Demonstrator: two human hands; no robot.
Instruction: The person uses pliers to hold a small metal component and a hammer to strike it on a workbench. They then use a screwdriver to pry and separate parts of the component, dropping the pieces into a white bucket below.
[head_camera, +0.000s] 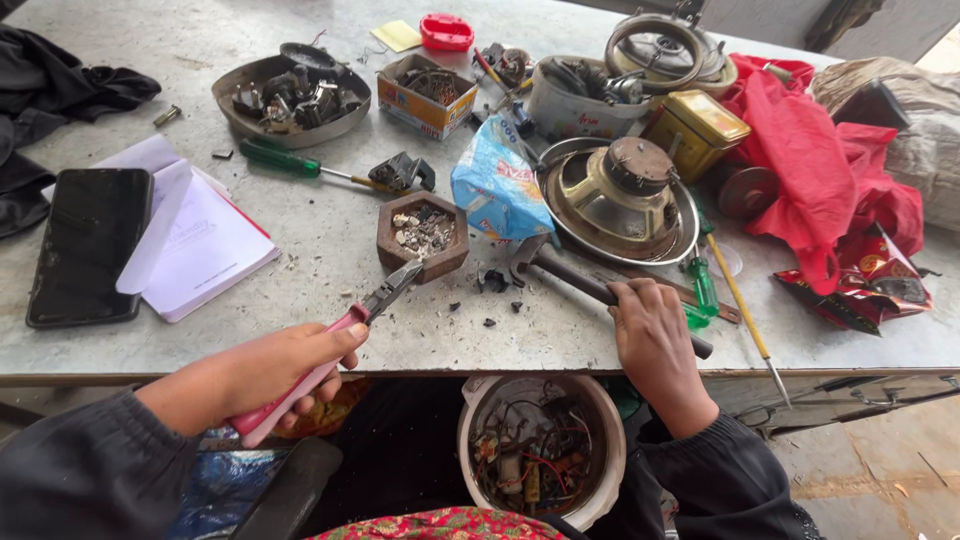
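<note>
The hammer (600, 290) lies on the counter (330, 230) near its front edge, head toward the middle. It looks head-heavy and rigid, best gripped low on the handle. The right hand (655, 345) clasps that handle, wrist bent over the front edge. The pliers (330, 350) look light and stiff; the left hand (275, 370) is clenched round their pink grips, tips just touching the small wooden box (422, 235).

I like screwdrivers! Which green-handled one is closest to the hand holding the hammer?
The short green screwdriver just beside the right hand. The other green screwdriver lies far off, near the metal bowl of parts.
</note>
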